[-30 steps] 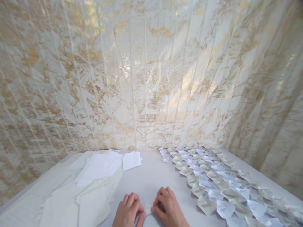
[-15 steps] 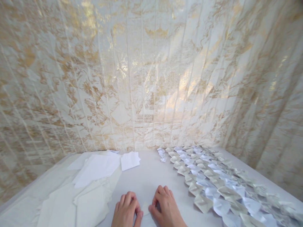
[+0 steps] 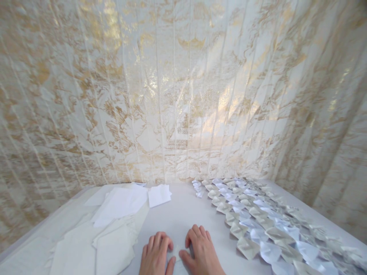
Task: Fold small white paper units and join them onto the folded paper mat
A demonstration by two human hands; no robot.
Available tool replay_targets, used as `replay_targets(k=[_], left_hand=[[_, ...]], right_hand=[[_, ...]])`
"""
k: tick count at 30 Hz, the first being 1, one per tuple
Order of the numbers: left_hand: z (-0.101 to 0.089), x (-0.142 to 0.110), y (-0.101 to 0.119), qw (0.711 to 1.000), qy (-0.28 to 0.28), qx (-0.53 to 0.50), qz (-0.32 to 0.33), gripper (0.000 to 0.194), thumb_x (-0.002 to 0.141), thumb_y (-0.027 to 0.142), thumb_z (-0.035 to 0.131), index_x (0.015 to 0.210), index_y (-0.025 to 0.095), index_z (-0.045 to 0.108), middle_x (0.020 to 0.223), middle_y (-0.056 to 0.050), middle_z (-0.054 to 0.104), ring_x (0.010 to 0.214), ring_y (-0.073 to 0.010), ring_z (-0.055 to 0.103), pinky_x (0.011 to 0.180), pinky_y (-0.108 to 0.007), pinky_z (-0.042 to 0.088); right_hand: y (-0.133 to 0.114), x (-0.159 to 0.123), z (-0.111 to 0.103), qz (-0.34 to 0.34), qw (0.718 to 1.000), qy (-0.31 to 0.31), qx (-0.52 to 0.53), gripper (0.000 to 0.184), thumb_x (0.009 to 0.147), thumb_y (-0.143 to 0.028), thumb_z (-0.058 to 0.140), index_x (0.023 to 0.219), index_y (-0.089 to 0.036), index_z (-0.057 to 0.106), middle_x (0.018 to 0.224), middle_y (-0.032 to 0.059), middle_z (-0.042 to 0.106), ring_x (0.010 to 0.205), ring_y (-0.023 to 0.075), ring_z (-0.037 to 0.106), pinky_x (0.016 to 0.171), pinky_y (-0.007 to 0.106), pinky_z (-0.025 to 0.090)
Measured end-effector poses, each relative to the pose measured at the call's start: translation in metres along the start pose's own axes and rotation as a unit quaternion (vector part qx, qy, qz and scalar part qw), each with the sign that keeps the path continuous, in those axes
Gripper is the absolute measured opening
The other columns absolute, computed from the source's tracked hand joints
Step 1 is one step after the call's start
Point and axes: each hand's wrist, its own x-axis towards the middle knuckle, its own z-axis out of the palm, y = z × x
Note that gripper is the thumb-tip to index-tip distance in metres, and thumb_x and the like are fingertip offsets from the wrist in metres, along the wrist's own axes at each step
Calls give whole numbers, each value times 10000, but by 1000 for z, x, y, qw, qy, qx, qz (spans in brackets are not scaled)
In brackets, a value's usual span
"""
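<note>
Paper piece [image 3: 178, 253] still pinched between both hands, left hand [image 3: 156, 256] flatter.

Both hands low at six o'clock

Left hand [image 3: 156, 256] and right hand [image 3: 200, 252] lie palm-down, side by side, fingers curled toward twelve o'clock, thumbs nearly meeting between them.

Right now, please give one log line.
left hand: pressing small white paper piece | right hand: pressing it too | surface: white table
</note>
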Motion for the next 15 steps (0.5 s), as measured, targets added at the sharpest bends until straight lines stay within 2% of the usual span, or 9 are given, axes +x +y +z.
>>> replay_targets(k=[3, 5, 11, 15], left_hand=[[-1, 0, 0, 1000, 2, -17, 2, 97, 844, 172, 586, 905, 233, 630, 1016, -63, 651, 987, -262, 611, 823, -374, 428], [-2, 0, 0, 1000, -6, -25, -1, 108, 831, 156, 582, 882, 233, 637, 1038, -64, 644, 1000, -264, 603, 828, -374, 423], [-4, 0, -2, 999, -24, -22, -12, 221, 770, 73, 526, 857, 246, 633, 1069, -48, 644, 1025, -248, 593, 842, -350, 419], [-3, -1, -6, 999, -22, -37, -3, 259, 767, 61, 504, 881, 251, 639, 1079, -51, 650, 1029, -248, 591, 847, -353, 421]], right_hand=[[-3, -1, 1, 10, 1000, 9, 10, 237, 675, -183, 794, 822, -213, 611, 918, 35, 646, 901, 260, 560, 820, 383, 376], [-3, -1, -1, 12, 1000, -1, 20, 244, 674, -162, 780, 843, -219, 614, 935, 28, 649, 918, 259, 563, 833, 380, 373], [5, 5, -18, 18, 995, -71, 66, 324, 638, -27, 578, 880, -232, 645, 957, 27, 652, 954, 246, 570, 852, 362, 398], [13, 6, -30, -10, 990, -93, 107, 438, 610, 20, 492, 928, -220, 674, 959, 37, 644, 972, 229, 583, 924, 363, 393]])
